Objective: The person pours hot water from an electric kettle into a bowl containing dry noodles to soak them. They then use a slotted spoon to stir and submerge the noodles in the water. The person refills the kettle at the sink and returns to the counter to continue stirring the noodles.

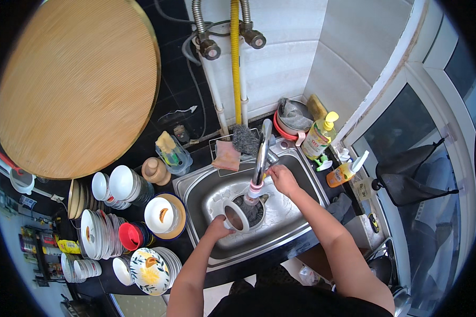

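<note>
My left hand [219,230] grips a small round white-rimmed vessel [235,216], tilted over the left part of the stainless steel sink [289,216]. Its inside looks brownish. My right hand [283,180] is at the chrome faucet [262,148], fingers curled close to the spout. A bit of yellow shows at the fingertips; whether they grip it or the faucet is unclear. The faucet's pink-and-white nozzle [255,191] points down at the drain basket [253,212], which holds something dark.
Stacked plates [93,233], bowls [123,183] and patterned dishes [150,271] crowd the left counter. A wire rack with a pink cloth [227,155] and grey scouring mesh [245,139] sits behind the sink. Dish soap [319,136] and an orange spray bottle [341,174] stand at right.
</note>
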